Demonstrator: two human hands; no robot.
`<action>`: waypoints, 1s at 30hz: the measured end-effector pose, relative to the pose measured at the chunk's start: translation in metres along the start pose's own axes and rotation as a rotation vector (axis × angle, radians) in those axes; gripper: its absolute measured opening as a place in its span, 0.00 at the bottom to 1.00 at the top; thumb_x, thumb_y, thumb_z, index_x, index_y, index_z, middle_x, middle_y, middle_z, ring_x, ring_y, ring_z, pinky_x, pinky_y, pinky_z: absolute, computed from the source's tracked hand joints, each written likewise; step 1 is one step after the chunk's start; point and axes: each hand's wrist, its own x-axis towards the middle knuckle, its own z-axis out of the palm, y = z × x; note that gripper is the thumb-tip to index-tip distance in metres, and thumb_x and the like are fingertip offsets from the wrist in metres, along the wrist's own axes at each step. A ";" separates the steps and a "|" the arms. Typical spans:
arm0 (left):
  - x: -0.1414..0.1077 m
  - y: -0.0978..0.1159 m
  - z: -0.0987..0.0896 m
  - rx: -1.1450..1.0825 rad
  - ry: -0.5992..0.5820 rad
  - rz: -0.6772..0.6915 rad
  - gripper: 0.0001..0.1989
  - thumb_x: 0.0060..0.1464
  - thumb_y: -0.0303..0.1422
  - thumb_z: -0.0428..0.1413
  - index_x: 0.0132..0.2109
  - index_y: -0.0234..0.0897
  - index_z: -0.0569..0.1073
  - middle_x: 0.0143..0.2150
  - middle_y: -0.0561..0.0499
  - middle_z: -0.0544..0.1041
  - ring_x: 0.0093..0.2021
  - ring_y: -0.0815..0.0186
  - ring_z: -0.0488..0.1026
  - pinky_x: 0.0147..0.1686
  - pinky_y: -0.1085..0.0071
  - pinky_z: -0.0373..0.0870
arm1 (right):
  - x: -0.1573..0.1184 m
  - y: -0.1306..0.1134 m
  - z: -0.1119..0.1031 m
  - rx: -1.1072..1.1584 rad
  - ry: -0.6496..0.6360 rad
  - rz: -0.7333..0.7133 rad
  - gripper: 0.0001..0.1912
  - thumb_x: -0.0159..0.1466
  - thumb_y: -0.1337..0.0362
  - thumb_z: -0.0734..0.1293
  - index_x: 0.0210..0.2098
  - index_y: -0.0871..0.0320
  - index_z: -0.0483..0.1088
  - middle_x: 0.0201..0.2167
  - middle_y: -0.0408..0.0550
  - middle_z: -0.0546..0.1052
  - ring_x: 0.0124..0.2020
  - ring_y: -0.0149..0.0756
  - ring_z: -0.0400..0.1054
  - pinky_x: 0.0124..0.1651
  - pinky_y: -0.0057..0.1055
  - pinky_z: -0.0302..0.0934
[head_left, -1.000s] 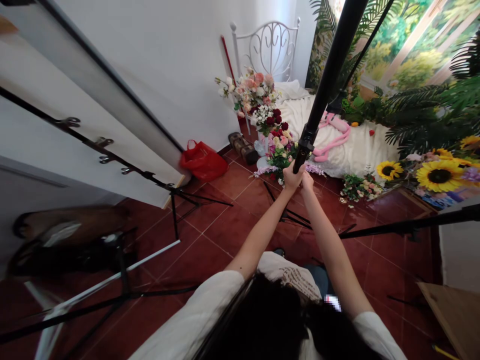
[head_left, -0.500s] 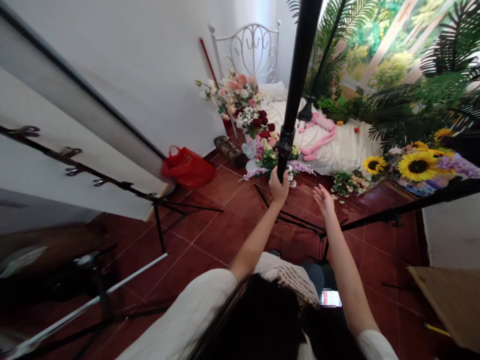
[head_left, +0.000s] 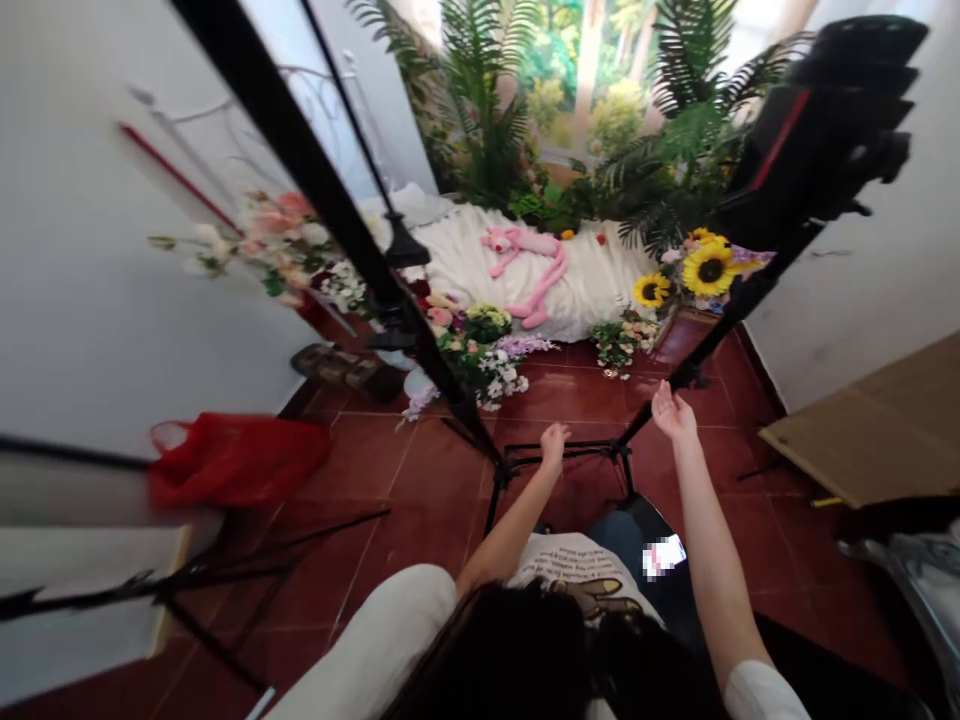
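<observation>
While both arms reach forward between the stands, the left hand is loosely curled near one black pole, its closure unclear; the right hand, palm up and fingers parted, is beside another pole. Gripping either would call for wrapping fingers around it.

The stand pole looks like matt black metal, smooth along its length. The floor tiles are dark red and faintly glossy. The blanket is soft, rumpled cloth; the carrier bag is thin, crinkled plastic, the plush toy matt fabric.
</observation>
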 end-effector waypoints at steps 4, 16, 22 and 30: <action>0.000 0.056 0.088 -0.228 -0.516 0.022 0.15 0.62 0.39 0.50 0.43 0.30 0.73 0.36 0.39 0.82 0.41 0.61 0.81 0.48 0.61 0.75 | -0.016 -0.029 -0.014 0.031 -0.064 -0.057 0.18 0.67 0.68 0.54 0.40 0.55 0.76 0.40 0.47 0.83 0.45 0.28 0.77 0.52 0.31 0.69; -0.013 0.176 0.276 -0.199 -0.896 0.560 0.27 0.62 0.53 0.43 0.42 0.33 0.72 0.30 0.50 0.77 0.29 0.72 0.72 0.35 0.73 0.68 | -0.031 -0.050 -0.021 0.134 -0.156 0.011 0.18 0.69 0.64 0.55 0.47 0.58 0.75 0.36 0.47 0.82 0.36 0.28 0.75 0.45 0.26 0.68; -0.008 0.154 0.267 -0.159 -0.901 0.486 0.31 0.55 0.61 0.47 0.31 0.34 0.70 0.23 0.55 0.71 0.23 0.74 0.67 0.28 0.75 0.64 | -0.020 -0.052 -0.003 0.245 -0.210 -0.025 0.18 0.69 0.68 0.55 0.48 0.53 0.75 0.35 0.42 0.82 0.32 0.26 0.74 0.37 0.22 0.68; -0.011 0.161 0.260 -0.219 -0.971 0.441 0.30 0.54 0.61 0.49 0.34 0.34 0.72 0.24 0.54 0.71 0.24 0.74 0.68 0.28 0.75 0.66 | -0.004 -0.050 0.012 0.482 -0.232 -0.024 0.15 0.68 0.68 0.59 0.31 0.54 0.76 0.20 0.36 0.76 0.21 0.22 0.68 0.27 0.17 0.64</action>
